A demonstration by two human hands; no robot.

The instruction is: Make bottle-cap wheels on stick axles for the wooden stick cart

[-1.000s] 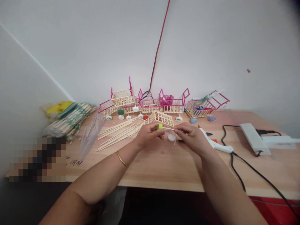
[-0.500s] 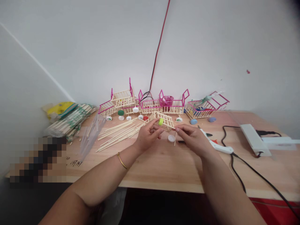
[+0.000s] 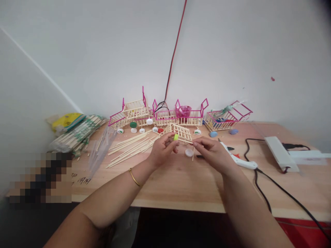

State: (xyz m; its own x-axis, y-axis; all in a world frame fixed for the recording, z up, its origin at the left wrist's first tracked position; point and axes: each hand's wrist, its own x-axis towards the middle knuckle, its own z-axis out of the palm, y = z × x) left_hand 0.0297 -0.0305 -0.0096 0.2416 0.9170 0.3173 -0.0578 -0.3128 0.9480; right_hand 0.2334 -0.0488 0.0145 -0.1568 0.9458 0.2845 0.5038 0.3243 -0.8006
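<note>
Between the fingers of my left hand is a small yellow-green cap. My right hand pinches the right end of a thin wooden stick, whose left end reaches the cap. Just behind my hands lies a small plain stick frame. On the table under the gap between the hands are a white round cap and a short loose stick.
Several stick carts with magenta edges line the wall. Loose sticks and bagged sticks lie left. A white glue gun, black cable and power strip are at right.
The yellow-green cap has shifted slightly left and down and turned in my left fingers. The stick in my right hand now lies more level.
</note>
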